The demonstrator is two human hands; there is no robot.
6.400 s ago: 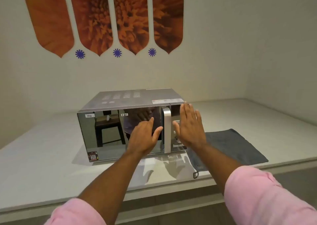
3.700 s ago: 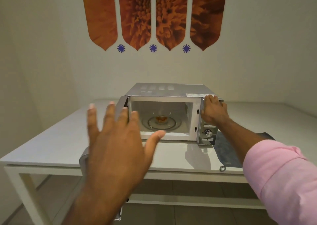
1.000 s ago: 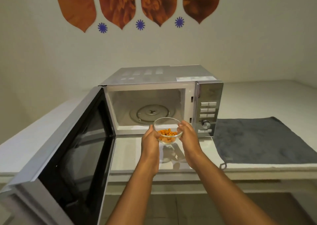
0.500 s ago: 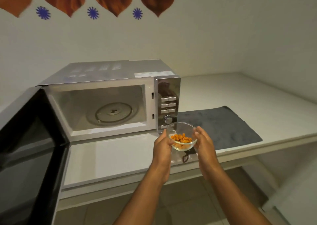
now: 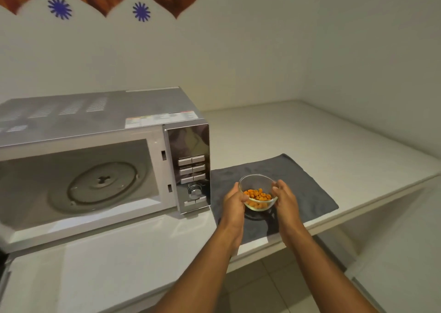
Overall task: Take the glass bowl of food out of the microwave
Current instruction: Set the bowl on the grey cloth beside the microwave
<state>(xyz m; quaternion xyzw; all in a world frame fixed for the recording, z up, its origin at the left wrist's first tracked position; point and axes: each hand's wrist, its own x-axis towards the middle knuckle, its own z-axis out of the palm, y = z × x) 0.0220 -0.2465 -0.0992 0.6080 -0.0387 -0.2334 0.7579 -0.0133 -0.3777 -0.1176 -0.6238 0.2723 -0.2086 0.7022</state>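
A small glass bowl (image 5: 257,188) with orange food in it is held between both hands just above the grey cloth (image 5: 307,188), right of the microwave. My left hand (image 5: 232,201) grips its left side and my right hand (image 5: 285,199) grips its right side. The silver microwave (image 5: 100,121) stands on the left with its cavity open; only the bare glass turntable (image 5: 102,185) lies inside. I cannot tell whether the bowl's base touches the cloth.
The microwave's control panel (image 5: 191,167) with buttons and a knob faces me beside the bowl. The white counter (image 5: 298,133) runs right into the wall corner. Its front edge lies close below my wrists. A dark sliver of the open door shows at the far left.
Both hands have carried the bowl from in front of the microwave rightward and lower, over the grey cloth. My view has swung right, so the open door has nearly left the frame.
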